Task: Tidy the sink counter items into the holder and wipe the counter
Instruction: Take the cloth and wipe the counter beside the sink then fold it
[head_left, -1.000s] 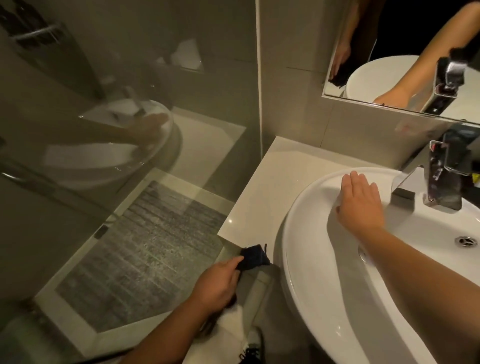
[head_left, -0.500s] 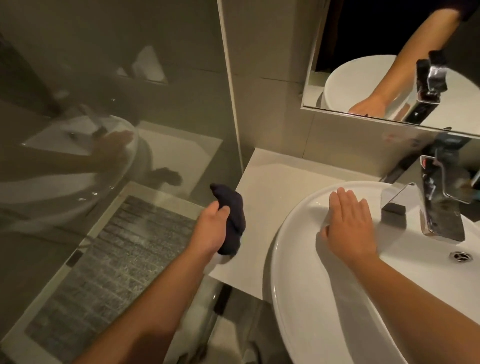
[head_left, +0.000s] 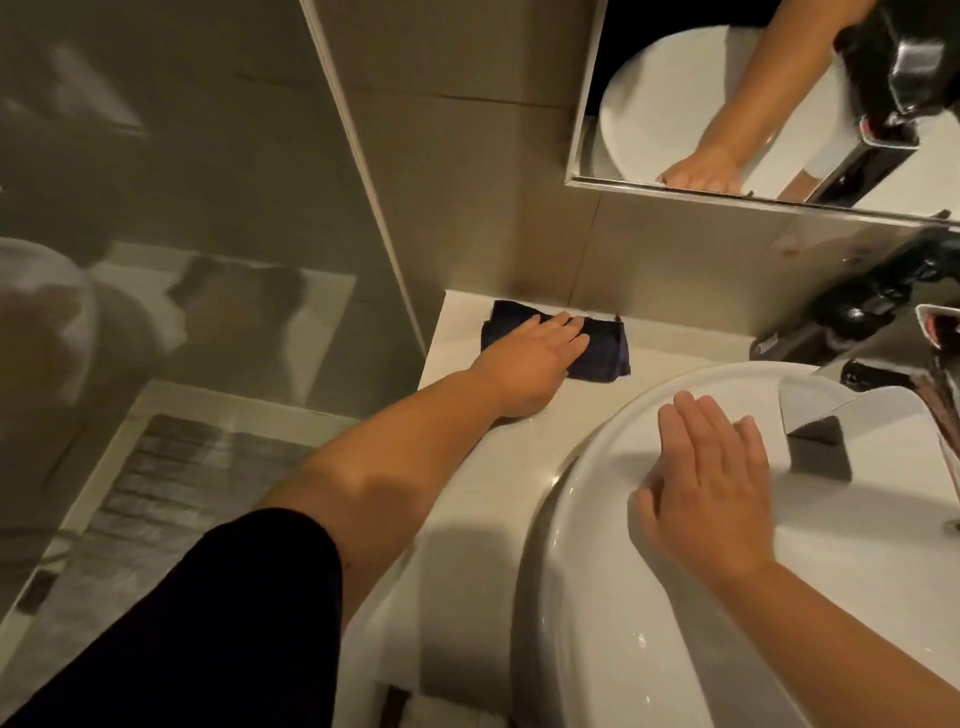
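A dark navy cloth (head_left: 602, 349) lies flat on the pale counter (head_left: 483, 467) at its far edge, against the tiled wall. My left hand (head_left: 530, 358) presses down on the cloth with the fingers stretched over it. My right hand (head_left: 711, 483) rests flat and empty on the rim of the white round basin (head_left: 597, 597), just left of the chrome tap (head_left: 883, 395). No holder or loose counter items are in sight.
A glass shower screen (head_left: 182, 234) stands to the left of the counter, its metal edge meeting the counter's far left corner. A mirror (head_left: 753, 93) hangs above the basin. The floor with a grey mat (head_left: 171, 499) lies below on the left.
My left hand lifted the dark cloth from below the counter's front edge, carried it up and forward, and laid it flat at the back of the counter. The right hand stayed on the basin rim.
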